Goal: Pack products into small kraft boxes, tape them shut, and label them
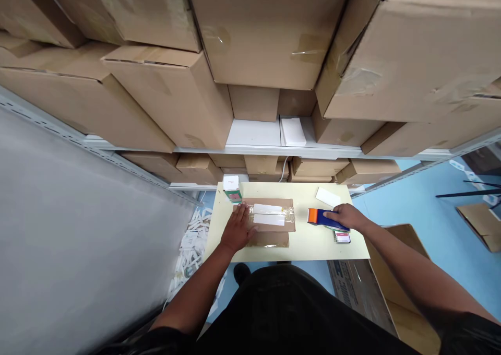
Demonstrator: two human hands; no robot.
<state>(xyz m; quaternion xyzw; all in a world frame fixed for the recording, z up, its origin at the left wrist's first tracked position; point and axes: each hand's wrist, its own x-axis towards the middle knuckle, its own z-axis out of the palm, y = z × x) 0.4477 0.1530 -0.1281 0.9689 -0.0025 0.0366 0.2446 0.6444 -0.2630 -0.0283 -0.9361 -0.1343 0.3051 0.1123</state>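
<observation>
Flat on the left side of a taped cardboard package (270,227) lies my left hand (237,228), fingers stretched out over its edge. Clear shiny tape and two white paper strips (268,220) show on the package's upper face. My right hand (346,217), to the right of the package, is wrapped round a blue tape dispenser (326,218) with an orange front end pointing left. The dispenser is apart from the package. Below it, partly covered, is a small card with a pink and dark print (342,237). A small white-and-green box (232,189) stands just beyond my left hand.
The pale yellow table (305,250) carries a white slip (327,197) at its back right. Shelves of cardboard boxes (270,31) overhang the far side. An open carton (403,271) stands at right. Paper scraps (193,240) lie on the floor at left, beside a grey wall (78,229).
</observation>
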